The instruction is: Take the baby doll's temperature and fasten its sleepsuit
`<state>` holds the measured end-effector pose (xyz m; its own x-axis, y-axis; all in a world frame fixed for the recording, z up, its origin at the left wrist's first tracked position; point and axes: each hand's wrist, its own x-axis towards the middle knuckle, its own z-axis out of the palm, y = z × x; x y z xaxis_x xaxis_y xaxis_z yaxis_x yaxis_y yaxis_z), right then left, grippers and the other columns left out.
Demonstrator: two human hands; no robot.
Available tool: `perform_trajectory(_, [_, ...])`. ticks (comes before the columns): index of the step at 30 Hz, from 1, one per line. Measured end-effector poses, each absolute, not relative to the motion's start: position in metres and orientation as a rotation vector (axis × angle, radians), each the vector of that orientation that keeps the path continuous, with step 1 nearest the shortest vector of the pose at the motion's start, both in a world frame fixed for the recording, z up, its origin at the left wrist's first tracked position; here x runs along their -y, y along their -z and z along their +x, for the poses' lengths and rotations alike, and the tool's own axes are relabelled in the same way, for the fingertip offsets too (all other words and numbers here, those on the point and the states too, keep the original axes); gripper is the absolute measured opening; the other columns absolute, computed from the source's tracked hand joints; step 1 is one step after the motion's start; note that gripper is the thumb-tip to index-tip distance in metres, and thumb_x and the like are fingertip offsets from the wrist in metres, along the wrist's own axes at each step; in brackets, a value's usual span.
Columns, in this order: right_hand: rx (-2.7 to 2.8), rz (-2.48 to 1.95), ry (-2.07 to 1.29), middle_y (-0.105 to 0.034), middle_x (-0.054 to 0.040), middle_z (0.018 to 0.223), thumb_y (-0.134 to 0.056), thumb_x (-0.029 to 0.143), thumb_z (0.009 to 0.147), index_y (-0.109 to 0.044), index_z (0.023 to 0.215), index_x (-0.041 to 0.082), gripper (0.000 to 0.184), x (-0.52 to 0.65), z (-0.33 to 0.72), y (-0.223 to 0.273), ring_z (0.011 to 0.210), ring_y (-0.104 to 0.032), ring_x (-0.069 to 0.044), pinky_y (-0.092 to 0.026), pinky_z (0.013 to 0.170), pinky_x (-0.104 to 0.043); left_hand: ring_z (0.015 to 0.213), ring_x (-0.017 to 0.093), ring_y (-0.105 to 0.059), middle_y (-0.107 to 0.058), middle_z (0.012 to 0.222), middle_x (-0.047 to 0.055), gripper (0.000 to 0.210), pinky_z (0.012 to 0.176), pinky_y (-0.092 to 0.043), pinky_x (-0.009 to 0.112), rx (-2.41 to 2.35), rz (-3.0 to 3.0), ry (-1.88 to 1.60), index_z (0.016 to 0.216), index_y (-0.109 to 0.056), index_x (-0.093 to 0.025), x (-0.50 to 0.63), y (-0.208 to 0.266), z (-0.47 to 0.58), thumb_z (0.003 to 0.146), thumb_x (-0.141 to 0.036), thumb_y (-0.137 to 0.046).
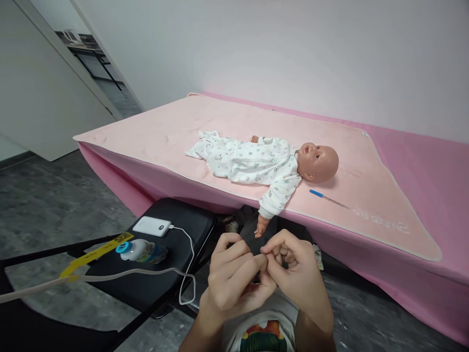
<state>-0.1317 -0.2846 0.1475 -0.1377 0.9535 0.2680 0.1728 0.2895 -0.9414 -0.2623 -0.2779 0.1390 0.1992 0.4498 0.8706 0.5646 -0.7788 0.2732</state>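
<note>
The left hand [236,278], curled narrow, met the right hand [296,269], pinched; whether either gripped anything, I couldn't tell. Beyond both, the doll [252,161] lay lengthwise by the bench's [421,156] near edge, feet left, head right, its overhanging arm seemingly nearer the right hand. A blue-ended stick [329,198] slanted rightward below its head.
</note>
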Motion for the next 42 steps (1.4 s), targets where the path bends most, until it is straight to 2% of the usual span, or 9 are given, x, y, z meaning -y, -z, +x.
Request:
perform_trajectory(7, [1.546, -1.074, -1.047, -0.040, 0.0077, 0.054, -0.050, 0.009, 0.076, -0.056, 0.076, 0.018, 0.010, 0.282, -0.130, -0.148, 0.046, -0.038, -0.004, -0.031, 0.045, -0.016, 0.048, 0.008, -0.034, -0.039, 0.049, -0.007, 0.018, 0.058, -0.035, 0.028, 0.973, -2.363, 1.635, 0.066, -0.046, -0.018, 0.276, -0.137, -0.258, 0.063, -0.002, -0.053])
perform_trajectory(11, [1.494, -1.095, -0.977, -0.049, 0.0048, 0.058, -0.050, 0.012, 0.080, -0.058, 0.078, 0.018, 0.011, 0.281, -0.130, -0.146, 0.050, -0.047, -0.006, -0.039, 0.049, -0.018, 0.048, 0.009, -0.033, -0.033, 0.050, -0.006, 0.018, 0.057, -0.035, 0.028, 1.009, -2.301, 1.857, 0.061, -0.036, -0.019, 0.262, -0.125, -0.257, 0.067, -0.007, -0.048])
perform_trajectory(14, [1.407, -1.040, -0.920, -0.057, 0.0008, 0.071, -0.049, 0.011, 0.082, -0.060, 0.077, 0.019, 0.014, 0.280, -0.127, -0.145, 0.059, -0.056, -0.009, -0.045, 0.055, -0.020, 0.054, 0.011, -0.040, -0.039, 0.056, -0.003, 0.018, 0.056, -0.037, 0.027, 1.407, -2.179, 1.920, 0.063, -0.036, -0.020, 0.241, -0.105, -0.256, 0.077, -0.014, -0.046])
perform_trajectory(16, [1.370, -0.978, -0.892, -0.060, -0.0031, 0.083, -0.048, 0.012, 0.084, -0.061, 0.074, 0.019, 0.018, 0.280, -0.124, -0.143, 0.074, -0.061, -0.012, -0.050, 0.062, -0.023, 0.067, 0.015, -0.051, -0.052, 0.070, 0.001, 0.008, 0.062, -0.043, 0.029, 1.716, -2.186, 1.743, 0.077, -0.046, -0.019, 0.228, -0.088, -0.252, 0.082, -0.025, -0.050])
perform_trajectory(19, [1.301, -0.888, -0.872, -0.061, -0.0057, 0.090, -0.045, 0.010, 0.084, -0.058, 0.064, 0.018, 0.025, 0.280, -0.119, -0.140, 0.084, -0.063, -0.016, -0.053, 0.067, -0.027, 0.081, 0.021, -0.060, -0.061, 0.092, 0.009, 0.036, 0.067, -0.047, 0.032, 1.940, -2.384, 1.436, 0.105, -0.049, -0.015, 0.219, -0.061, -0.242, 0.080, -0.040, -0.057])
perform_trajectory(24, [1.276, -0.823, -0.829, -0.061, -0.0033, 0.077, -0.046, 0.006, 0.081, -0.058, 0.062, 0.018, 0.026, 0.280, -0.118, -0.139, 0.069, -0.061, -0.014, -0.052, 0.059, -0.027, 0.058, 0.017, -0.059, -0.062, 0.070, 0.002, 0.044, 0.054, -0.040, 0.025, 2.026, -2.599, 1.203, 0.127, -0.043, -0.017, 0.217, -0.050, -0.246, 0.091, -0.042, -0.042])
perform_trajectory(27, [1.260, -0.796, -0.786, -0.060, -0.0015, 0.070, -0.046, 0.002, 0.079, -0.059, 0.062, 0.018, 0.026, 0.280, -0.120, -0.142, 0.064, -0.060, -0.013, -0.050, 0.056, -0.027, 0.066, 0.017, -0.058, -0.062, 0.076, 0.003, 0.047, 0.060, -0.041, 0.026, 1.826, -2.503, 1.063, 0.134, -0.043, -0.021, 0.196, -0.070, -0.270, 0.092, -0.043, -0.043])
perform_trajectory(33, [1.195, -0.724, -0.758, -0.059, -0.0011, 0.067, -0.046, -0.001, 0.077, -0.058, 0.064, 0.019, 0.026, 0.282, -0.121, -0.140, 0.061, -0.059, -0.013, -0.048, 0.053, -0.027, 0.090, 0.024, -0.054, -0.062, 0.107, 0.009, 0.035, 0.077, -0.041, 0.034, 1.594, -2.291, 0.872, 0.121, -0.060, -0.026, 0.121, -0.092, -0.302, 0.090, -0.038, -0.049])
perform_trajectory(42, [1.120, -0.688, -0.732, -0.053, 0.0020, 0.061, -0.047, 0.001, 0.080, -0.051, 0.067, 0.019, 0.023, 0.281, -0.120, -0.134, 0.056, -0.054, -0.011, -0.044, 0.049, -0.025, 0.093, 0.026, -0.055, -0.065, 0.100, 0.008, 0.029, 0.079, -0.041, 0.037, 1.669, -2.295, 0.929, 0.112, -0.067, -0.025, 0.077, -0.097, -0.296, 0.086, -0.030, -0.055])
